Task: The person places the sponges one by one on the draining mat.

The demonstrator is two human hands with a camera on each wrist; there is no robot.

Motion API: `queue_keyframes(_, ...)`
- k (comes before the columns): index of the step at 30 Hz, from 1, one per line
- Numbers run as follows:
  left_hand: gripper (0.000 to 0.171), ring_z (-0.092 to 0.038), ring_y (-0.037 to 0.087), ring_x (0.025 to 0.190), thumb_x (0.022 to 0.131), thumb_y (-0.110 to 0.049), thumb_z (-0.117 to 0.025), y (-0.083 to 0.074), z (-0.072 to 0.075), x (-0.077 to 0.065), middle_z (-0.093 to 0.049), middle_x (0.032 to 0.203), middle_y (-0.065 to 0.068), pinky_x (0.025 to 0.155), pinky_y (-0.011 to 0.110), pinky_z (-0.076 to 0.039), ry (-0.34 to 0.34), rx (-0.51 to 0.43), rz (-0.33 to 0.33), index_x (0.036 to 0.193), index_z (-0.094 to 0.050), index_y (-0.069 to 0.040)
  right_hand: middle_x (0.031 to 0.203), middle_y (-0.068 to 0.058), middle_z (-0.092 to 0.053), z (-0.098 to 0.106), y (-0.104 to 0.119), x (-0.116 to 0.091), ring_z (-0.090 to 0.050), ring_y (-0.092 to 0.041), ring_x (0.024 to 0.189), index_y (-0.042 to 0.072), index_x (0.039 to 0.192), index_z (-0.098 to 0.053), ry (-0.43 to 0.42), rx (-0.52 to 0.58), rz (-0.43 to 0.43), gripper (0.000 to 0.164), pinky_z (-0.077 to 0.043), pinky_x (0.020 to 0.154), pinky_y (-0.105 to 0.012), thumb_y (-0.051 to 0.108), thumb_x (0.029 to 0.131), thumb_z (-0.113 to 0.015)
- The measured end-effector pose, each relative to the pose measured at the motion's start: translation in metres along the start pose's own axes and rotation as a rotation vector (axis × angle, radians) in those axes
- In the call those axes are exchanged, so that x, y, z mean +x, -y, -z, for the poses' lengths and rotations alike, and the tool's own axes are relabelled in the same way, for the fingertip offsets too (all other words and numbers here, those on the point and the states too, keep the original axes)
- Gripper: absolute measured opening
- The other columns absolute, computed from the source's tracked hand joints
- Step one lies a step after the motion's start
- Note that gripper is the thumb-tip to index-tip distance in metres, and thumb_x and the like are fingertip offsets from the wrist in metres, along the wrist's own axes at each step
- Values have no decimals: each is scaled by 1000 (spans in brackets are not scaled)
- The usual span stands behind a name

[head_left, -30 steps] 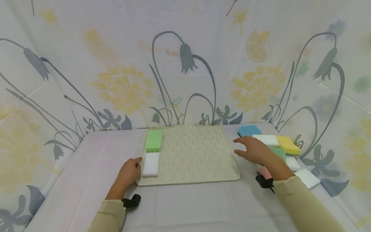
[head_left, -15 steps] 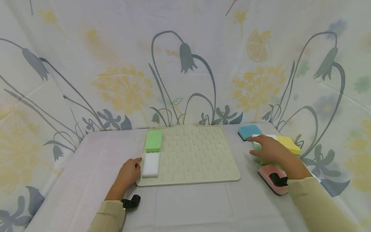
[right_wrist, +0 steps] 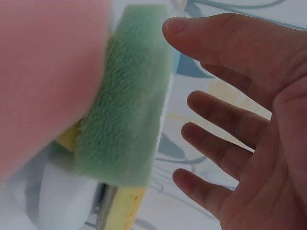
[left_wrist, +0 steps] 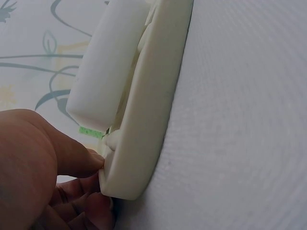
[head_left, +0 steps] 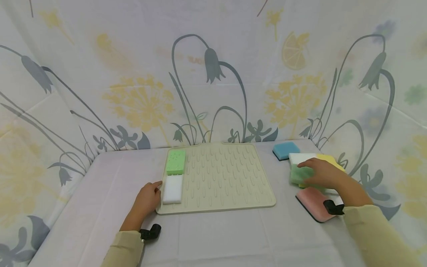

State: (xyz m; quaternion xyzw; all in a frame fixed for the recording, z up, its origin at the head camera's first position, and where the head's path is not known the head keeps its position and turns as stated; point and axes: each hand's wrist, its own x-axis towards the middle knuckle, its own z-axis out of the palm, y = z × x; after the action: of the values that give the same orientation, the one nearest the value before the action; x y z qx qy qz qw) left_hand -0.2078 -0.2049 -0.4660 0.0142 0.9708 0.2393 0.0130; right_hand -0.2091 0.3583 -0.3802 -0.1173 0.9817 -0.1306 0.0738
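A beige ridged drying mat (head_left: 223,178) lies on the table; its left edge is pinched between the thumb and fingers of my left hand (head_left: 146,198). On the mat's left side, a bright green sponge (head_left: 175,162) lies behind a white sponge (head_left: 172,189). My right hand (head_left: 325,176) hovers over a sponge pile, fingers spread. Beneath it is a muted green sponge (head_left: 298,174), partly covered by the hand in the head view. In the right wrist view the thumb tip is right at this sponge's edge (right_wrist: 129,96), and the other fingers stand apart from it.
Around the right hand lie a blue sponge (head_left: 286,150) with a dark base, a white sponge (head_left: 296,157), a yellow sponge (head_left: 328,159) and a pink sponge (head_left: 313,205) with a dark base. A flower-printed cloth (head_left: 213,111) rises behind the table.
My right hand has moved right, away from the mat's side, to over the muted green sponge. The left hand stays at the mat's edge. The pink sponge shows more fully now.
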Motion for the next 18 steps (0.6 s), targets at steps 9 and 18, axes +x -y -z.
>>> queue_keyframes(9,40,-50,20,75,94,-7,-48,1,0,2,-59,91,14,68,37,-44,-3,-4,-12,132,-55,6,134,-33,-45,-4,-17,-6,-47,-53,117,5,129,-59,33,-27,4,59,-46,84,-56,28,77,-77)
queue_keyframes(18,40,-49,20,74,94,-6,-48,-1,2,0,-58,89,13,67,36,-44,5,-11,-3,132,-55,6,133,-36,-42,-11,-24,-8,-49,-53,113,3,135,-51,18,-41,-17,66,-46,81,-56,17,75,-75)
